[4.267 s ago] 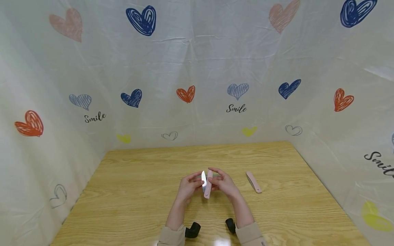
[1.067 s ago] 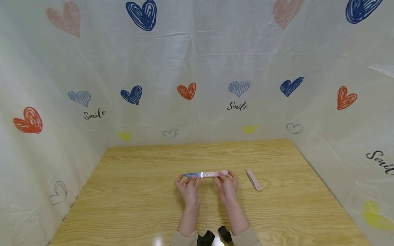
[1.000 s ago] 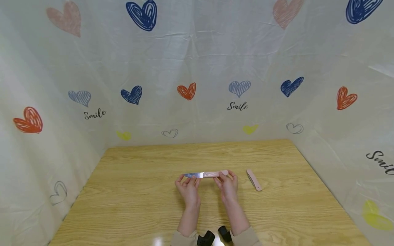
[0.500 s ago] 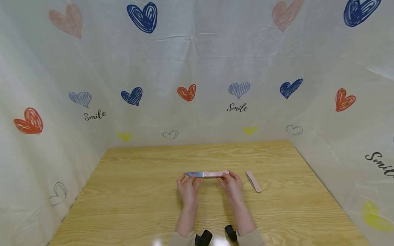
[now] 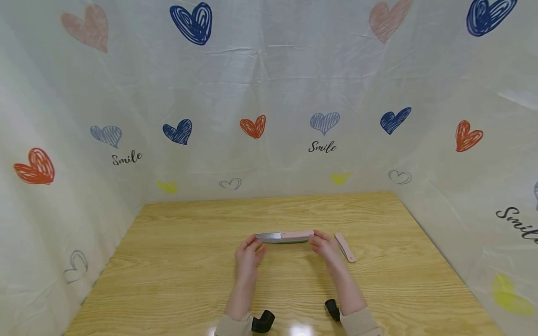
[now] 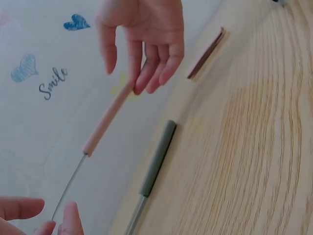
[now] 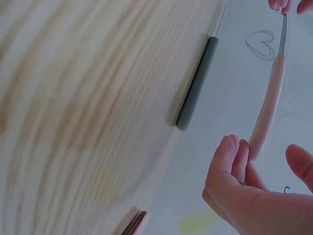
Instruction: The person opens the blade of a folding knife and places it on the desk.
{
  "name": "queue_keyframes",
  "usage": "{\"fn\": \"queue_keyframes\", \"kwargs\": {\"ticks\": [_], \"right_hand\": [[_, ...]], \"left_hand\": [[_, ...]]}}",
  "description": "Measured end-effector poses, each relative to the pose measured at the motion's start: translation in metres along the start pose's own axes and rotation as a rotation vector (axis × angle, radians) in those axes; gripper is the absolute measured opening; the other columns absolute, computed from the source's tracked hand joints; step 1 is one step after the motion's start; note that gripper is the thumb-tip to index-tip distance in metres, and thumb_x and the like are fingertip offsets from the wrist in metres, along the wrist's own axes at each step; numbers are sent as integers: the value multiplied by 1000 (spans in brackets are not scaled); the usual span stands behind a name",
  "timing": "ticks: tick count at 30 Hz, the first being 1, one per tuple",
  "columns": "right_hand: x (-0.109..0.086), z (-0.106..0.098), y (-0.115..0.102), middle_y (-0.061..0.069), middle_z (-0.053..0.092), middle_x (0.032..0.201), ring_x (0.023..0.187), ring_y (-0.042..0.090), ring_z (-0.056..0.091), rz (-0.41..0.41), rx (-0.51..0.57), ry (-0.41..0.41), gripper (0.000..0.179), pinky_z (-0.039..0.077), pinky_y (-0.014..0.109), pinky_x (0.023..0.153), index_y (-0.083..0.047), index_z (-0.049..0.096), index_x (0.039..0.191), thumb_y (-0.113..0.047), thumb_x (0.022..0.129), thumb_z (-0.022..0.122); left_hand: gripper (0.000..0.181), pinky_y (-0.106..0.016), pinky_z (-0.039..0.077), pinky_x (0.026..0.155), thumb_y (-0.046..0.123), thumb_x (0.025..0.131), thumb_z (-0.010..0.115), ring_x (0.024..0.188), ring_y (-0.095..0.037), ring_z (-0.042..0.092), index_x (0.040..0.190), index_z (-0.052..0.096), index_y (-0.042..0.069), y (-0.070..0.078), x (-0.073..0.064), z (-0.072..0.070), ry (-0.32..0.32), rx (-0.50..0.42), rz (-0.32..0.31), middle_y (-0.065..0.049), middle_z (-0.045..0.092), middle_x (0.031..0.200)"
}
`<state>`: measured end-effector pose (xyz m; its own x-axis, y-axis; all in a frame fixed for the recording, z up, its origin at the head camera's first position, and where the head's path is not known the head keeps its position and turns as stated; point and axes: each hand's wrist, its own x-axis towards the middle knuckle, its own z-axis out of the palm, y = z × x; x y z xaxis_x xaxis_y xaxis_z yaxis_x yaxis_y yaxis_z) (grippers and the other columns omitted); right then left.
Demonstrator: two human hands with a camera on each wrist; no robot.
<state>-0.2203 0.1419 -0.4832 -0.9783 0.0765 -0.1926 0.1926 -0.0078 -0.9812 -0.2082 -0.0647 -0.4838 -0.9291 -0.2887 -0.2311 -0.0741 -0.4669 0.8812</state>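
Note:
A pink-handled folding knife (image 5: 296, 236) is unfolded, blade to the left, raised lengthwise between my hands. My left hand (image 5: 247, 254) touches the blade tip with a fingertip, its thumb held apart in the left wrist view. At the other end, the fingertips of my right hand (image 5: 329, 251) meet the handle's butt, while the thumb (image 7: 299, 164) stands away from it. A green-handled knife (image 6: 159, 159) lies on the table with its blade out; in the head view the pink one mostly covers it. To the right rests another pink knife (image 5: 345, 248), folded.
The wood-grain table (image 5: 189, 270) is bounded by a pale curtain (image 5: 286, 84) printed with hearts and "Smile". Black devices (image 5: 263, 322) sit at both wrists by the beige sleeves.
The blade, earlier beside the handle, now lies in line with it. Both hands have spread outward to the knife's ends, and the thumbs have come off it. The folded knife stays put.

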Motion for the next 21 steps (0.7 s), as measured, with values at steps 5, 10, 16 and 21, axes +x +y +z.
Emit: {"fn": "queue_keyframes", "kwargs": {"ticks": [5, 10, 16, 21], "right_hand": [[-1, -11, -2, 30, 50, 136, 125, 42, 49, 15, -82, -84, 51, 41, 51, 106, 10, 42, 141, -18, 101, 52], [-2, -22, -1, 33, 50, 135, 124, 46, 50, -9, -159, -178, 54, 40, 55, 106, 13, 39, 141, -21, 101, 52], [-3, -32, 2, 30, 55, 131, 118, 42, 55, -16, -259, -257, 52, 46, 53, 99, 16, 44, 136, -21, 101, 54], [-2, -32, 1, 27, 60, 124, 111, 38, 58, 10, -277, -266, 49, 51, 48, 93, 16, 46, 135, -20, 101, 52]], "left_hand": [[44, -38, 54, 93, -5, 95, 51, 98, -20, 60, 134, 41, -21, 4, 2, -13, -80, 90, -23, -27, 52, 122], [42, -35, 55, 91, -4, 94, 53, 103, -23, 61, 132, 45, -21, 5, 2, -22, -138, 202, -48, -33, 51, 128], [42, -29, 58, 80, -4, 92, 57, 91, -18, 65, 128, 49, -21, 3, 3, -31, -173, 279, -65, -23, 63, 114], [39, -27, 58, 76, -4, 91, 59, 84, -13, 65, 125, 52, -21, 3, 6, -35, -168, 306, -65, -20, 68, 107]]}}
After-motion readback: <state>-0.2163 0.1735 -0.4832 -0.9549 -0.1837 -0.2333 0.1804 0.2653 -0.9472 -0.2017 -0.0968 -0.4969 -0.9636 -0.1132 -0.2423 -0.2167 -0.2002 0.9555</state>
